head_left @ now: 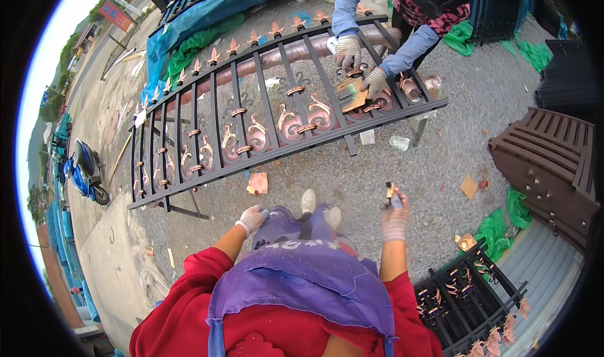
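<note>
My right hand point(395, 217), in a striped glove with bare fingertips, pinches a small tan piece with a dark end point(390, 189); its exact kind is too small to make out. Beside my left thigh hangs my left hand point(253, 219), gloved, fingers loosely extended and holding nothing. Ahead of me lies a black metal fence panel point(264, 157) with copper-coloured spear tips and scroll ornaments, raised on supports. Across it a co-worker's gloved hands point(362, 67) hold a paint-smeared board point(351, 94) against the bars at the right end.
Brown metal panels point(550, 162) are stacked at the right. Another black panel with copper ornaments point(462, 300) lies at the lower right, near green netting point(495, 234). A cardboard scrap point(469, 187) is on the gravel. A blue scooter point(85, 171) stands far left.
</note>
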Demonstrator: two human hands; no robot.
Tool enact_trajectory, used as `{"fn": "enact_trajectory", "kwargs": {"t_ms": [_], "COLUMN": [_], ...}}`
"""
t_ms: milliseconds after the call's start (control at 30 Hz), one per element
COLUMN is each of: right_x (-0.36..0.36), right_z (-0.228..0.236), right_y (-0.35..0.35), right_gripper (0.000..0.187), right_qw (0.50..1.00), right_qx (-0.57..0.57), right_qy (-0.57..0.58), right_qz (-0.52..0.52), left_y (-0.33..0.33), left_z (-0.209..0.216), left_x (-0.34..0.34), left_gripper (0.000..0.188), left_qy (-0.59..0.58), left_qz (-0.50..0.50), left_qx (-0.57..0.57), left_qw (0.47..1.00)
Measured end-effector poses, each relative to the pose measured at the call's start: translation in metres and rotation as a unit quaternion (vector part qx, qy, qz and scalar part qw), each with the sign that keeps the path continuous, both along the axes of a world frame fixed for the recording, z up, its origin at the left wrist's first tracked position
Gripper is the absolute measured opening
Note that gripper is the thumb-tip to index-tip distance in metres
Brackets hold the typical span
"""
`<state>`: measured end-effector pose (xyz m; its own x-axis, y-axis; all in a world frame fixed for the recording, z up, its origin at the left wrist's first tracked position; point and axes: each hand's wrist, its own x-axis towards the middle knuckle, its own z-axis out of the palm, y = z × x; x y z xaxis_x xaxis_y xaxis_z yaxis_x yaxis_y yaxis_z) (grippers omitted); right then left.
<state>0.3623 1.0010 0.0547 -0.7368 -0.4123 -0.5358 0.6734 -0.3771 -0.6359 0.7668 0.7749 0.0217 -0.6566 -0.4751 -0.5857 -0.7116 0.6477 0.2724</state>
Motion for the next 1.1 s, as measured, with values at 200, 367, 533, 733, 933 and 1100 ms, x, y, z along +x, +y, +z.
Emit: {"fn": "enact_trajectory", "kwargs": {"t_ms": [200, 367, 533, 733, 933, 1100], "right_x": [0.005, 0.008, 0.015, 0.011, 0.013, 0.002], "right_z": [0.0, 0.002, 0.007, -0.001, 0.0, 0.008], "right_y": [0.002, 0.002, -0.006, -0.002, -0.003, -0.024], "right_gripper": [0.016, 0.013, 0.01, 0.015, 0.015, 0.016], "right_qw": [1.0, 1.0, 1.0, 0.999, 1.0, 0.999], "right_qx": [-0.014, -0.001, 0.017, -0.01, -0.007, -0.007], "right_qy": [-0.003, -0.008, -0.002, -0.028, -0.02, -0.03], "right_qz": [0.007, 0.0, -0.009, 0.023, 0.009, -0.012], "left_y": [0.0, 0.008, 0.01, 0.009, 0.011, 0.017], "left_z": [-0.013, 0.015, 0.002, -0.03, -0.033, -0.011], "left_x": [0.025, 0.01, 0.024, 0.051, 0.049, 0.029], "left_gripper": [0.029, 0.03, 0.03, 0.028, 0.028, 0.02], "left_qy": [-0.042, -0.107, -0.112, 0.028, 0.023, -0.007], "left_qz": [-0.069, 0.034, 0.009, -0.125, 0.026, 0.225], "left_qx": [-0.04, 0.03, 0.038, -0.089, 0.043, 0.139], "left_qw": [0.996, 0.993, 0.993, 0.988, 0.998, 0.964]}}
